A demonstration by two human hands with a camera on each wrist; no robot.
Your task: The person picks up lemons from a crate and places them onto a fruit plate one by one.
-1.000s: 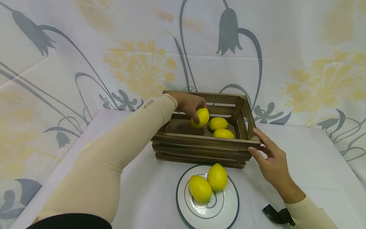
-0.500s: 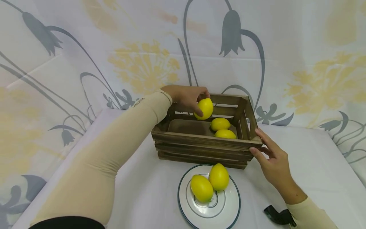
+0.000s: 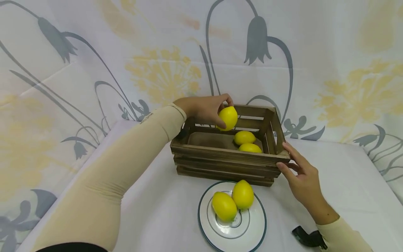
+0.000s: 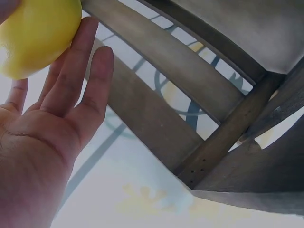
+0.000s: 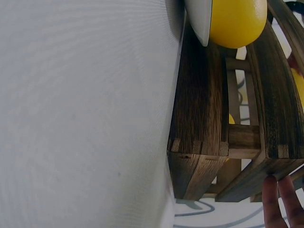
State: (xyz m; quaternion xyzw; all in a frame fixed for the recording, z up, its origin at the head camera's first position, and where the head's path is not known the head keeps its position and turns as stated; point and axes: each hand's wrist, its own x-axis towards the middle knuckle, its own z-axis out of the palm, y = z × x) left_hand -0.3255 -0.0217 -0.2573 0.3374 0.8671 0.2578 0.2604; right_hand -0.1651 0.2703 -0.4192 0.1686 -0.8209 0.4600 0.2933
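Note:
My left hand point(image 3: 207, 109) pinches a yellow lemon point(image 3: 228, 119) between thumb and fingers, above the floor of a brown slatted wooden crate point(image 3: 220, 162). In the left wrist view, that lemon point(image 4: 40, 35) is at the fingertips, beside the slats. My right hand point(image 3: 303, 183) grips the crate's near right corner, thumb at the front and fingers along the end. Two of those fingers point(image 5: 271, 202) show against the wood in the right wrist view. Inside the crate, toward its right, lie two more lemons, one farther back point(image 3: 244, 138) and one nearer point(image 3: 250, 148).
In front of the crate stands a white plate point(image 3: 252, 229) with a dark rim, bearing two lemons, a left one point(image 3: 224, 206) and a right one point(image 3: 243, 194). A black curved object point(image 3: 308, 238) lies by the right sleeve. Patterned cloth point(image 3: 151, 80) hangs behind the crate.
My left hand has raised its lemon a little from the crate's floor. The right hand stays at the corner, and the head view has shifted slightly.

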